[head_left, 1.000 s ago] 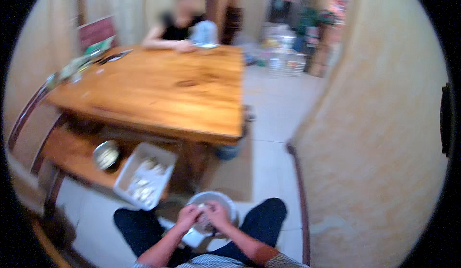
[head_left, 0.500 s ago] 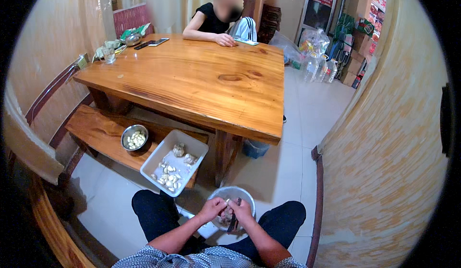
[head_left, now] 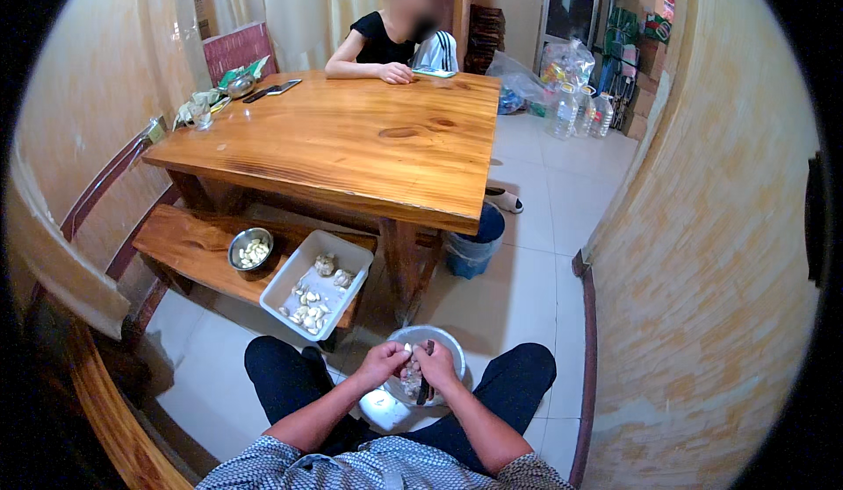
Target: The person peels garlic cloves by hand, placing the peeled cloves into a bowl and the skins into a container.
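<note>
Over a pale round basin [head_left: 456, 351] between my knees, both hands work close together. My left hand [head_left: 380, 364] pinches a whitish garlic clove [head_left: 408, 348] at its fingertips. Closed round a dark, narrow knife [head_left: 425, 392], my right hand [head_left: 438, 368] meets the clove from the other side; the blade cannot be made out. Garlic skins [head_left: 409, 379] lie in the basin below. On the bench ahead, a white plastic tray [head_left: 284, 290] holds loose cloves [head_left: 307, 314] and a few garlic bulbs [head_left: 325, 265]. Left of it, a steel bowl [head_left: 237, 263] contains peeled cloves [head_left: 255, 252].
A wooden bench [head_left: 189, 240] stands before a large wooden table [head_left: 334, 143]. Another person [head_left: 373, 46] sits at its far side, a hand beside a phone [head_left: 435, 72]. A blue bin [head_left: 472, 248] stands by the table leg. A wall [head_left: 702, 226] rises at right.
The view has shifted slightly, showing more of the blue bin and a shoe beside it. The clove now shows more clearly at my left fingertips; both hands stay over the basin.
</note>
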### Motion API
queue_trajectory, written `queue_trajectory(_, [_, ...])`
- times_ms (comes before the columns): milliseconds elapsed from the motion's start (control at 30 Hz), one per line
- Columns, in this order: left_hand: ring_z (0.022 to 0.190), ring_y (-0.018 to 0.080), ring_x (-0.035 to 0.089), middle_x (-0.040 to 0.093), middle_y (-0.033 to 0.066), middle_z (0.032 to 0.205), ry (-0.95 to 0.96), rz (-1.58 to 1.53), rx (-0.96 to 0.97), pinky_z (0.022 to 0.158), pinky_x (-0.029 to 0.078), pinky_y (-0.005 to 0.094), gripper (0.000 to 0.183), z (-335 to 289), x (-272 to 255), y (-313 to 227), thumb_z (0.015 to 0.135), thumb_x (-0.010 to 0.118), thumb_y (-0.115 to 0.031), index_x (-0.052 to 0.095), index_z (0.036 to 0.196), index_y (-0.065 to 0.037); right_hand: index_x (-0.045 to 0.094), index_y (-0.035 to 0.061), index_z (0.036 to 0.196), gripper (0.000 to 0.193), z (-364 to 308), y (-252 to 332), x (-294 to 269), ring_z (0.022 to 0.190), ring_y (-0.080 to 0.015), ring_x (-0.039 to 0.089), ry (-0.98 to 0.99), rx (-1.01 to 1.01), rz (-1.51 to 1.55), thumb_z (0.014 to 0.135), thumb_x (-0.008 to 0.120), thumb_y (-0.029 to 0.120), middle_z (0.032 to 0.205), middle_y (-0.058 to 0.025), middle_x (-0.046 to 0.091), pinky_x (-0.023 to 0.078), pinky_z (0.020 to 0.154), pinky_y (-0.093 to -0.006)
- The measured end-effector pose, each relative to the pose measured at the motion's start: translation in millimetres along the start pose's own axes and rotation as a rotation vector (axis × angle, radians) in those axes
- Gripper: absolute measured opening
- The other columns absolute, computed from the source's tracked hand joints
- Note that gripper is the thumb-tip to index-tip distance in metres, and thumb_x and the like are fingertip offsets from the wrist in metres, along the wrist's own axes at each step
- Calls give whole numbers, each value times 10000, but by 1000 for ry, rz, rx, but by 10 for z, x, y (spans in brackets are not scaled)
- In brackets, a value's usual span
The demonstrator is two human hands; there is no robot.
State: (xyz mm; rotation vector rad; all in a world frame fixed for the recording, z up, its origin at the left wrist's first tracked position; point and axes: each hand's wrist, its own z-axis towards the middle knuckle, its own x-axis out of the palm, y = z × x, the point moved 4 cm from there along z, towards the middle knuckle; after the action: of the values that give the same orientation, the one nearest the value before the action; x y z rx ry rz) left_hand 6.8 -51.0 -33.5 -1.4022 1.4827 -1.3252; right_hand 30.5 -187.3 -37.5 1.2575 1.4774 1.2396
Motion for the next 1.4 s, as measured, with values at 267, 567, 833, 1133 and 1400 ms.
queue_trajectory(267, [570,83,529,558,9,710,-25,-78,-30,539,462,231,207,68,-3,121,934,503,-213,542,828,-41,590,-8,887,216,-61,-62,-72,596,-116,557,-110,-251,-476,849,581,204,706,-49,604,465,564,-281])
queue_trajectory(567, [575,72,525,566,4,700,133,129,-20,524,440,222,215,127,-144,81,924,529,-216,548,821,-29,607,35,875,141,12,-74,15,549,-67,493,66,114,61,867,592,174,647,9,553,420,514,-222])
queue_trajectory(833, [583,67,538,591,14,721,7,38,-3,521,462,224,183,80,-112,61,885,595,-186,571,871,-5,600,29,821,134,49,-162,38,544,-82,523,-46,75,4,842,617,161,654,-10,577,424,498,-226])
queue_trajectory(1133, [580,72,530,573,18,672,-4,225,46,504,446,246,202,91,-160,134,864,622,-196,555,793,-19,593,32,770,185,80,-233,-30,523,-84,529,-20,69,-126,847,615,198,637,-15,574,435,485,-237])
queue_trajectory(1400, [552,84,524,548,12,636,-52,253,75,506,442,248,253,31,-109,66,915,539,-238,552,781,-24,603,24,851,170,29,-192,-31,523,-76,518,-50,-63,-214,838,626,192,689,-13,585,433,482,-230])
